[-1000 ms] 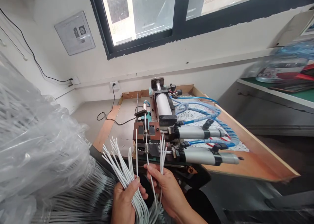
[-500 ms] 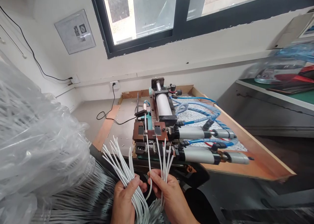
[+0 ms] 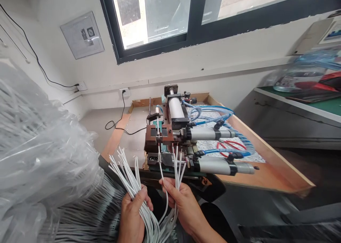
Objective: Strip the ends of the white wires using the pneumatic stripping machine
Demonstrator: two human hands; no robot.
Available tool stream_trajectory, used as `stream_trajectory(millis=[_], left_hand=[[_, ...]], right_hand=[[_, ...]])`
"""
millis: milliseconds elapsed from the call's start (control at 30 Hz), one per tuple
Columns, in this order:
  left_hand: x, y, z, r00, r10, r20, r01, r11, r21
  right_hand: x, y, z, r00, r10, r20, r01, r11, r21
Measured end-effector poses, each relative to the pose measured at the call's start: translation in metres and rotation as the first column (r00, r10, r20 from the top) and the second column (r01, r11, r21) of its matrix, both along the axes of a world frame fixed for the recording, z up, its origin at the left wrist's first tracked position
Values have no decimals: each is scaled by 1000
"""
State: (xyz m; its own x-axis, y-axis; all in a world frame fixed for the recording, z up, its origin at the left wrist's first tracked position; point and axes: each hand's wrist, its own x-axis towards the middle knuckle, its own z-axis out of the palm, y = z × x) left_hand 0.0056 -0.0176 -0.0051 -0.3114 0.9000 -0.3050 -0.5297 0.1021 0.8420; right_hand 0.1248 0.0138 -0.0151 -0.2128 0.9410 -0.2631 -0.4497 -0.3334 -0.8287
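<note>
My left hand [image 3: 135,211] is closed around a thick bundle of white cables [image 3: 127,175], their ends fanned upward. In my right hand [image 3: 179,202] is a smaller group of white cables [image 3: 178,172]; some have reddish tips. Thumb and forefinger of that hand pinch a single white cable [image 3: 163,177], whose upper end runs into the pneumatic machine [image 3: 160,140] between its jaws. A pale, narrower length shows on this cable just below the upper brown block. Both bundles hang down together below my hands, where their lower ends are out of sight.
Clear plastic bags [image 3: 48,147] and a heap of grey-white cables [image 3: 87,211] crowd the left side. The machine sits in a shallow wooden tray [image 3: 277,165] with blue air hoses [image 3: 229,111]. A shelf [image 3: 298,101] with a large plastic bottle stands at right.
The machine's jaw blocks have closed in around the single cable, and the upper and lower blocks have moved apart. My left hand has shifted slightly left, away from my right.
</note>
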Motion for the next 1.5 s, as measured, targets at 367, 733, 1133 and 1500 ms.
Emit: stream_trajectory(millis=[367, 733, 1133, 1500], left_hand=[[-8, 1, -1, 997, -66, -40, 67, 997, 27], [1, -17, 7, 973, -228, -40, 230, 971, 61], [7, -11, 7, 991, -113, -68, 116, 993, 35], [4, -3, 6, 991, -106, -83, 105, 994, -21]], right_hand=[[4, -48, -23, 903, 424, 71, -429, 900, 79], [4, -70, -31, 868, 497, -6, -497, 868, 8], [30, -58, -32, 965, 146, 217, -172, 979, 108], [176, 31, -43, 340, -678, 651, 426, 729, 536]])
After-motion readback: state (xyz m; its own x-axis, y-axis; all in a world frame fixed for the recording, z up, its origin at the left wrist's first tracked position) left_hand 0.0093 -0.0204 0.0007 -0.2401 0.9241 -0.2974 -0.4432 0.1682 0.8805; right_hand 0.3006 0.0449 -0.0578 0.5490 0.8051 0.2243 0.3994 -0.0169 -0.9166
